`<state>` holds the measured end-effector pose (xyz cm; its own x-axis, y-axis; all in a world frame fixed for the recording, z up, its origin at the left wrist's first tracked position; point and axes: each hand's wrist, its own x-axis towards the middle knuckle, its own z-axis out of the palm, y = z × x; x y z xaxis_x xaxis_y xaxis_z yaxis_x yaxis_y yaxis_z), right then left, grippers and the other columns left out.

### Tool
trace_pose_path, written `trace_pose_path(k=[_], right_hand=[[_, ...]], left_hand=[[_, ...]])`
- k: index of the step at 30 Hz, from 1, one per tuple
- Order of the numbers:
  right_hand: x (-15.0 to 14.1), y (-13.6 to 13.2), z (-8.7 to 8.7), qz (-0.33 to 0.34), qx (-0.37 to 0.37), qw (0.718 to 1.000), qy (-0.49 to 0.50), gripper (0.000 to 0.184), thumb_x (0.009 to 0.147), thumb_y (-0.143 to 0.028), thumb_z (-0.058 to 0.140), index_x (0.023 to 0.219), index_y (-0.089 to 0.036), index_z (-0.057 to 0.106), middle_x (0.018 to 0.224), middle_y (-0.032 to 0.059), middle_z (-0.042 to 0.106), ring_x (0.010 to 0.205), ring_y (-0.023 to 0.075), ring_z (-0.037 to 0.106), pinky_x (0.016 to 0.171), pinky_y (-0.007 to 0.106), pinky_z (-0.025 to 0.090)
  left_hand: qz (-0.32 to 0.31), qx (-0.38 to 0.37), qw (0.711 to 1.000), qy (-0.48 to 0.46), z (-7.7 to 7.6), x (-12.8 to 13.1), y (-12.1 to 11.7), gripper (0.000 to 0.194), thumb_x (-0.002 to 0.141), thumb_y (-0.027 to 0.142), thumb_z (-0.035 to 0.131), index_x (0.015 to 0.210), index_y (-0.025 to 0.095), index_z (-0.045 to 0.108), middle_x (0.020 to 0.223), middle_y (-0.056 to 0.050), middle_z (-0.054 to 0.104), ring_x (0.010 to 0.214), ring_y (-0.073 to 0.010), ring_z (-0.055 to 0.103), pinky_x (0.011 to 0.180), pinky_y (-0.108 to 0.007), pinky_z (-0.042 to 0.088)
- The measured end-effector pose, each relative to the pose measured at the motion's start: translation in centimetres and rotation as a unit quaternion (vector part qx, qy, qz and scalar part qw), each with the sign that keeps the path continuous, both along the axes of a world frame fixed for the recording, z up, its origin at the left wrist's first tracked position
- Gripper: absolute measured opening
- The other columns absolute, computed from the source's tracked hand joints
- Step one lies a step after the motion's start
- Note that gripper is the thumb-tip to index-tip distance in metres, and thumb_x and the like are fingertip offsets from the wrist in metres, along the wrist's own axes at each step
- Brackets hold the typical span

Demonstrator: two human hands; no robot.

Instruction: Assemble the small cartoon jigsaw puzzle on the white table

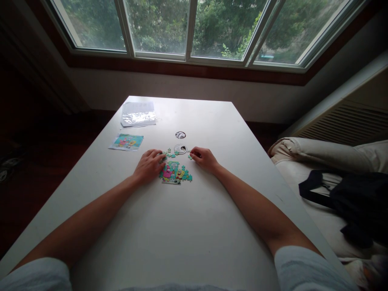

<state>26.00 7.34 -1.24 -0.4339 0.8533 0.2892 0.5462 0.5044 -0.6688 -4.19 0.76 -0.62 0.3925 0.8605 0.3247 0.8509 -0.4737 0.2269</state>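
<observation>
A partly joined jigsaw puzzle [173, 173] lies on the white table, with pink, yellow and teal cartoon figures and an uneven upper and right edge. Beside its upper left, my left hand [150, 165] rests palm down with fingers stretched out, its fingertips by loose pieces. Several loose puzzle pieces [172, 154] are scattered just beyond the joined part. My right hand [204, 158] is to the puzzle's upper right, thumb and fingers pinched at a small puzzle piece [190, 157]. The fingers partly hide what is between them.
A small picture sheet [127, 142] with the same cartoon figures lies at the left, below a clear plastic sleeve [138, 114]. Two round inserts, one a ringed disc [180, 149], sit in the white table [169, 238]. A sofa [327, 161] with dark cloth [360, 202] stands at the right.
</observation>
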Motion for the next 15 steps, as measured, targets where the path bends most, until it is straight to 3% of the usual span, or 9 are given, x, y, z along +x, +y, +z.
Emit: trace_pose_path(k=[7,15], right_hand=[[0.01,-0.08,0.14,0.002,0.000,1.000,-0.006,0.021,0.091,-0.037,0.058,0.089,-0.019,0.068,0.069,-0.0005,0.059,0.063,0.0128,0.047,0.064,0.025,0.036],[-0.01,0.06,0.00,0.003,-0.002,1.000,-0.006,0.022,0.090,-0.037,0.058,0.089,-0.019,0.068,0.069,-0.0001,0.060,0.063,0.0129,0.047,0.065,0.025,0.037]], left_hand=[[-0.015,-0.018,1.000,-0.001,-0.21,-0.30,0.18,0.035,0.097,0.038,0.053,0.128,0.024,0.064,0.145,-0.008,0.055,0.141,-0.0304,0.039,0.116,-0.052,0.037],[-0.027,-0.010,1.000,-0.008,-0.08,-0.66,0.69,0.033,0.100,0.033,0.048,0.126,0.027,0.067,0.135,-0.007,0.062,0.128,-0.0276,0.049,0.109,-0.049,0.043]])
